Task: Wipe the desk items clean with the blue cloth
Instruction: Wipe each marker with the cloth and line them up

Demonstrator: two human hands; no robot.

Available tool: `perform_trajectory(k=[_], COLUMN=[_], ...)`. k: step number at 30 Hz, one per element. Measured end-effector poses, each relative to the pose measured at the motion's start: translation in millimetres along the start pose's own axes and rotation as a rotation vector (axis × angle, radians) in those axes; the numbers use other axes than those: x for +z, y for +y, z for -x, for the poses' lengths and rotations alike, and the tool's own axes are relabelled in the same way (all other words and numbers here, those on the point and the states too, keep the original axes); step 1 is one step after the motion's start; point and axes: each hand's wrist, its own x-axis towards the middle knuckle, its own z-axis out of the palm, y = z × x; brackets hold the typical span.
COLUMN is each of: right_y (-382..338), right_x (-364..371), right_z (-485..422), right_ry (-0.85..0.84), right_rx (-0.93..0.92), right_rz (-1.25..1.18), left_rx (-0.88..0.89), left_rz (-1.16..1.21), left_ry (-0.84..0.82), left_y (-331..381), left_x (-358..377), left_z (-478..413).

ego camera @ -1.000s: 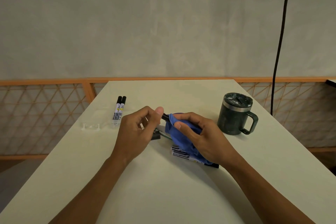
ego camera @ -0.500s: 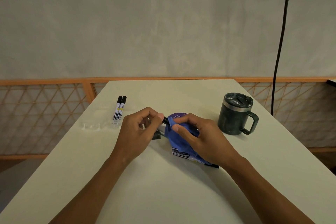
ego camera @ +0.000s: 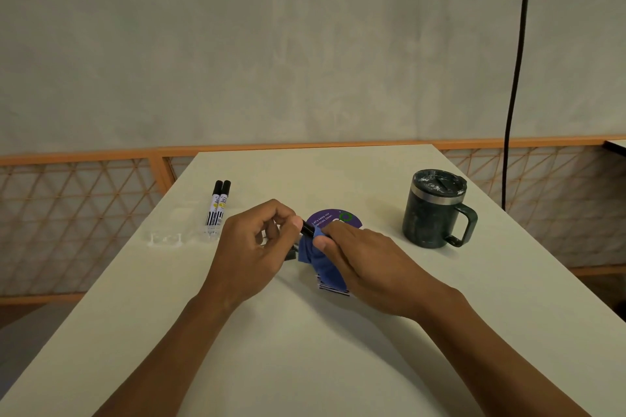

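Pinching the black end of a marker (ego camera: 307, 229) between thumb and curled fingers, the left hand (ego camera: 257, 247) sits well to the left of the dark mug (ego camera: 435, 213). The right hand (ego camera: 367, 261), between that hand and the mug, has thumb and fingers clasped on the blue cloth (ego camera: 320, 262), which is bunched round the marker's barrel. The marker's long axis runs aslant, its bare black end pointing up and away from the mug; the rest is hidden by cloth and palm. It is held over the desk (ego camera: 305, 349), left of the mug and nearer the camera.

A round purple disc (ego camera: 333, 217) lies flat just beyond the fingertips, between hands and mug. A white barcode label (ego camera: 333, 291) peeks from under the cloth; whether it belongs to the held marker cannot be told. Far left of the mug, a pair of markers (ego camera: 216, 208) lies side by side, black caps pointing away from the camera; the mug's handle faces right.
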Motion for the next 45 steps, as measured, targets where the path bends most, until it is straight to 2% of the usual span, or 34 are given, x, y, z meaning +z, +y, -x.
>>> perform_trajectory(k=[8, 13, 19, 26, 32, 37, 39, 45], right_y=[-3, 1, -8, -10, -8, -6, -6, -8], right_x=[-1, -1, 4, -11, -21, -26, -26, -20], right_z=[0, -1, -3, 3, 6, 3, 3, 5], right_ry=[-0.119, -0.056, -0.029, -0.119, -0.222, -0.265, -0.245, -0.159], right_rx=[-0.010, -0.029, -0.065, -0.002, 0.253, 0.319, 0.316, 0.220], right_rz=[-0.060, -0.091, 0.070, -0.298, -0.660, -0.884, -0.867, -0.585], left_rx=[0.032, 0.042, 0.088, 0.135, 0.168, 0.178, 0.147, -0.029], left_rz=[0.000, -0.084, -0.200, -0.121, -0.088, -0.065, -0.052, -0.042], left_ry=[-0.039, -0.046, -0.012, -0.084, -0.088, -0.055, -0.068, -0.113], left_y=[1, -3, -1, -6, -5, -6, -6, -6], left_x=[0, -5, 1, -3, -3, -3, -3, -13], left_z=[1, -2, -5, -4, -4, -4, -5, -4])
